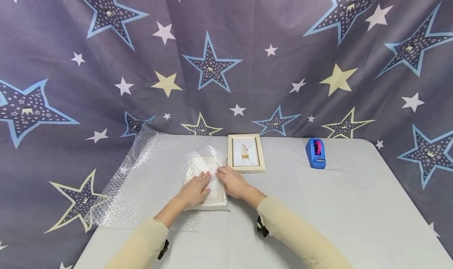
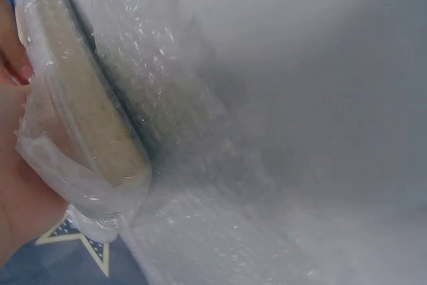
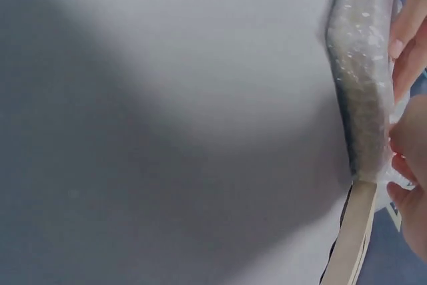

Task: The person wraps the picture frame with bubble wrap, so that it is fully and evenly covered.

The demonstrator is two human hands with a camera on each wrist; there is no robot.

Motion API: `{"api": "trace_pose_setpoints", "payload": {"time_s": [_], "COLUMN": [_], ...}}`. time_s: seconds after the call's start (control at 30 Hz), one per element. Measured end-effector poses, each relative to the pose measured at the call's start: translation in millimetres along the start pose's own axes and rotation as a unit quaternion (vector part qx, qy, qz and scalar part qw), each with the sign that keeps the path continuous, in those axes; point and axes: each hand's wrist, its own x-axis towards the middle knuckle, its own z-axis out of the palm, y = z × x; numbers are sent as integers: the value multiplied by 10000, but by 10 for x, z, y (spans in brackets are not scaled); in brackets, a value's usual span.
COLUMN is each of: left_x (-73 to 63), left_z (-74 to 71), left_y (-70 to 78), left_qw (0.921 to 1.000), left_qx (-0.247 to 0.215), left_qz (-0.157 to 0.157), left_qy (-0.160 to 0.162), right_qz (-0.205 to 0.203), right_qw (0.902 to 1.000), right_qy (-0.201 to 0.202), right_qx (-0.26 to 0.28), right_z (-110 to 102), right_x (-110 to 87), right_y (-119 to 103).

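Note:
A flat, framed-looking item in bubble wrap (image 1: 216,200) lies on the table, with its pale wooden edge (image 2: 93,98) showing through the plastic in the left wrist view. On its upper face rests my left hand (image 1: 194,189), fingers stretched forward over the wrap. My right hand (image 1: 235,182) touches the package's upper right part, its fingers slightly bent and pointing left. Both hands also show beside the wrapped edge in the right wrist view. A loose sheet of bubble wrap (image 1: 141,194) spreads out beneath and to the left of the package.
A wooden picture frame (image 1: 263,159) with a plant print lies just behind my right hand. Farther right stands a blue tape dispenser (image 1: 315,159) with a pink core. A star-patterned cloth (image 1: 290,80) hangs behind the white table (image 1: 336,206); the loose sheet overhangs its left edge.

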Motion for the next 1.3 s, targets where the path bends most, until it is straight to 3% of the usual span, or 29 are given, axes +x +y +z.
{"api": "trace_pose_setpoints", "payload": {"time_s": [0.13, 0.23, 0.33, 0.43, 0.53, 0.7, 0.77, 0.87, 1.03, 1.2, 1.3], "left_x": [8, 3, -23, -62, -93, -106, -108, -121, -162, -217, -221], "left_z": [-10, -46, -89, -133, -160, -151, -130, -100, -102, -200, -275], "left_y": [-26, -58, -113, -189, -272, -397, -433, -464, -461, -407, -339], "left_qw": [9980, 9946, 9915, 9870, 9750, 9369, 9236, 9062, 8888, 8799, 8812], "left_qx": [-493, -746, -810, -823, -1112, -2168, -2490, -2807, -3052, -3254, -3274], "left_qz": [-50, -21, -140, -593, -1372, -2472, -2702, -2969, -3181, -3142, -3026], "left_qy": [384, 724, 1008, 1247, 1348, 1190, 1097, 1085, 1252, 1455, 1570], "right_qz": [233, 701, 1358, 2044, 2768, 3830, 4073, 4336, 4600, 4744, 4781], "right_qw": [9936, 9819, 9614, 9332, 8916, 7868, 7553, 7241, 6718, 6209, 6027], "right_qy": [536, 816, 1028, 1049, 800, 414, 395, 390, 392, 503, 633], "right_qx": [963, 1556, 2160, 2762, 3495, 4823, 5119, 5349, 5792, 6220, 6357], "right_z": [-21, -41, -54, -58, -77, -148, -154, -126, -109, -148, -212], "right_x": [-76, -135, -179, -194, -181, -119, -89, -50, 4, 19, -2], "right_y": [31, 39, 39, 33, 16, -33, -48, -66, -139, -164, -147]}}
